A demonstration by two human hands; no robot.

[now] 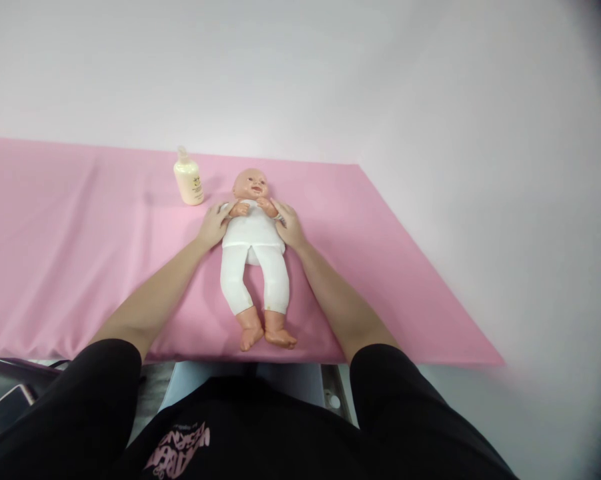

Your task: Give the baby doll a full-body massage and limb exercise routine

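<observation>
A baby doll (253, 230) in a white top and white leggings lies on its back, head away from me and bare feet towards me. Its forearms are bent up over its chest. My left hand (214, 225) is closed around the doll's arm on the left side, by the elbow. On the other side my right hand (290, 227) holds the opposite arm in the same way. Some of my fingers and the doll's elbows are hidden under my hands. A pump bottle (189, 181) of pale yellow liquid stands to the left of the doll's head, apart from my left hand.
Pink cloth (80, 267) covers the table, with creases on the left. White walls (300, 80) rise behind it and to the right. At the lower left a phone-like device (10, 408) rests on a dark surface below the table's front edge.
</observation>
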